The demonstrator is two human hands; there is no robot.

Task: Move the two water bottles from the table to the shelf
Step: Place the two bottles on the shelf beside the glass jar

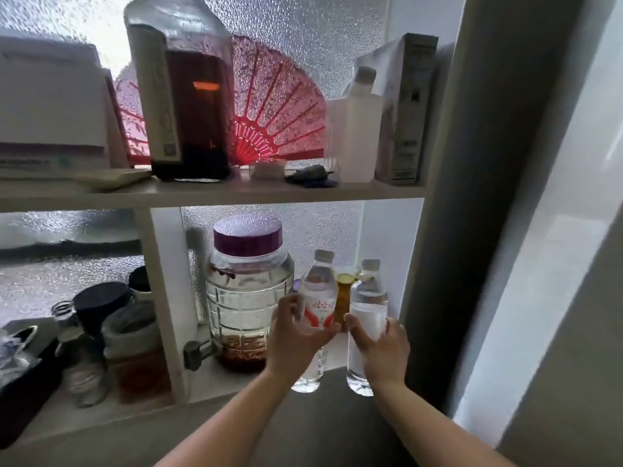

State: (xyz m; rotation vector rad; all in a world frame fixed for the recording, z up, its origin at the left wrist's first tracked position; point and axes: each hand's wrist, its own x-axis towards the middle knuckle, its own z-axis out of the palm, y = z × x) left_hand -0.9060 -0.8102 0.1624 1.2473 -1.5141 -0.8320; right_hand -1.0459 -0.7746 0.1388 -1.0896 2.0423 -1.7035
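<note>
Frosted glass backs the shelf (215,193) | my left hand (296,338) grips the red-labelled water bottle (318,306), just right of the purple-lidded jar (247,291) | my right hand (381,348) grips the plain water bottle (367,311), further right of that jar | both bottles upright at the lower compartment's front edge

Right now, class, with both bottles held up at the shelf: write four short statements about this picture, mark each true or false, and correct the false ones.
1. Each hand holds one bottle. True: left hand holds the labelled bottle, right hand the plain bottle.
2. The big jar has a green lid. False: it is purple.
3. A red fan stands on the upper shelf. True.
4. Both bottles lie flat. False: both are upright.
</note>
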